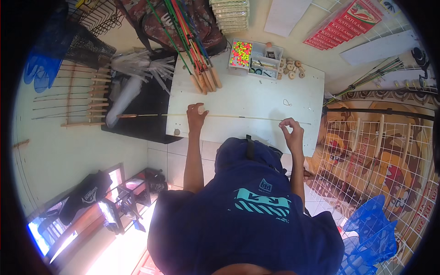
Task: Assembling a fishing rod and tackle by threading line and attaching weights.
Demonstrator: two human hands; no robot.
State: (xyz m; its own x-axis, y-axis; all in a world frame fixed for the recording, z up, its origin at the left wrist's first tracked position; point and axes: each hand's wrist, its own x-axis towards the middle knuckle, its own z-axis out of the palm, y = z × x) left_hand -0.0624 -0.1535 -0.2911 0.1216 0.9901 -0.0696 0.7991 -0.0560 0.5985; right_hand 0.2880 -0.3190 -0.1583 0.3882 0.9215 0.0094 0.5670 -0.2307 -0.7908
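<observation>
A thin pale fishing rod (256, 118) lies across the white table (256, 98), its wooden handle (127, 116) reaching past the left edge. My left hand (196, 117) is at the rod's left part, with thumb and fingers curled around something small, pale and roundish that I cannot make out. Toward the thin end, my right hand (293, 132) has thumb and forefinger bent together in a pinch beside the rod. Whatever is between those fingertips is too small to see. A small loop of cord (287, 102) lies beyond the right hand.
Several rods with wooden handles (206, 80) lean at the back. Beside them sit a compartment box (263, 71) with bright floats and a heap of wooden rings (293, 68). A small disc (177, 132) lies near the left edge. A wire grid (362, 151) stands at right.
</observation>
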